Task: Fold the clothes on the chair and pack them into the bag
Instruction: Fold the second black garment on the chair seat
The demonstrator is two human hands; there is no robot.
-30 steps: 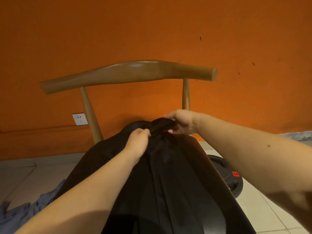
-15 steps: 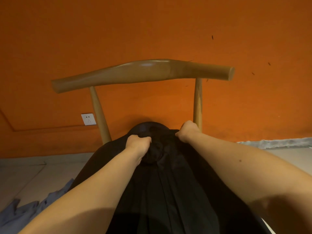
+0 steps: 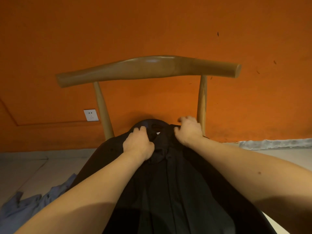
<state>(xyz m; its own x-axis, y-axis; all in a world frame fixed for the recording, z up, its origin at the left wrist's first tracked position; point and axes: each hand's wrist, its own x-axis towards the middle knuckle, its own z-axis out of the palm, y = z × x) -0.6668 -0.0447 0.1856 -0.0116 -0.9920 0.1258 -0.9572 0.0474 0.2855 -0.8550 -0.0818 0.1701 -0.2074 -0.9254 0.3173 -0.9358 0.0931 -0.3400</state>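
one black garment (image 3: 177,183) is lying spread over the chair (image 3: 148,68) seat; the left hand (image 3: 138,144) is clutching its bunched far end, and the right hand (image 3: 189,130) is gripping the fabric edge just beside.

Single head-worn wide-angle view, looking forward and down along both bare forearms. Close range: left hand (image 3: 138,144) and right hand (image 3: 189,130) sit mid-frame at arm's reach, and the black garment (image 3: 177,183) fills the bottom centre. The camera faces the curved wooden chair back (image 3: 148,68) nearly square on, with the orange wall (image 3: 152,22) close behind it. Pale tiled floor (image 3: 25,169) shows at both lower sides.
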